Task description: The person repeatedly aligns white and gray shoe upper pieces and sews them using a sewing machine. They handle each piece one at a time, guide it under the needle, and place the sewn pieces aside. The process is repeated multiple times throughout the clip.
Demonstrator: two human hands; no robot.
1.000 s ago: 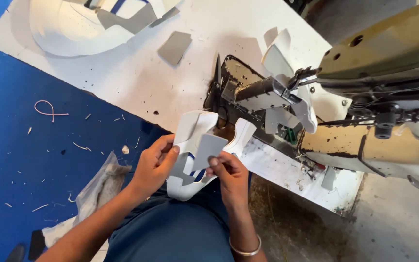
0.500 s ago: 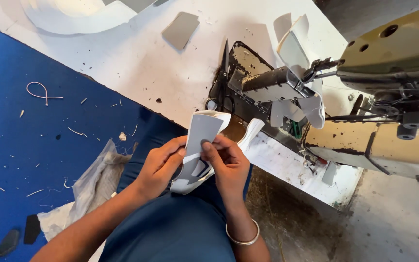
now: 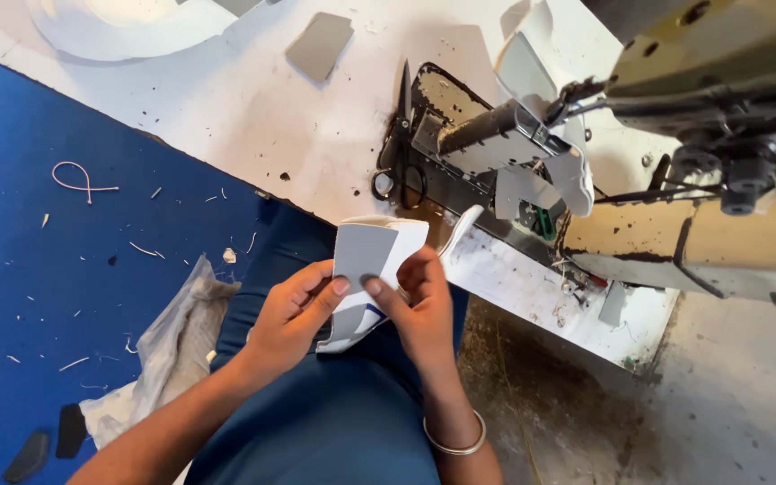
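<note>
Change: since half a second before, the hands had drawn a little lower over the lap, and the white piece was folded closer between them.
Sewing machine (image 3: 711, 135): stood at the right on the table, its arm reaching left, with white cut pieces caught around its post.
Table (image 3: 253, 135): white, speckled with dark scraps, slanting across the top of the view.
Blue floor (image 3: 38, 269): at the left, strewn with thread ends and a pale loop of cord.
Grey cloth (image 3: 172, 346): crumpled on the floor beside the person's left forearm.
White piece (image 3: 365, 269): a folded white and grey cut part held over the lap, just below the table edge.
Left hand (image 3: 294, 314): closed on the lower left of the white piece, thumb on its face.
Right hand (image 3: 415, 301): pinched shut on the piece's right edge, covering part of it; a metal bangle (image 3: 454, 440) on the wrist.
Scissors (image 3: 401, 144): dark, lying on the table above the hands.
Grey patch (image 3: 320, 45): flat on the table, well apart.
</note>
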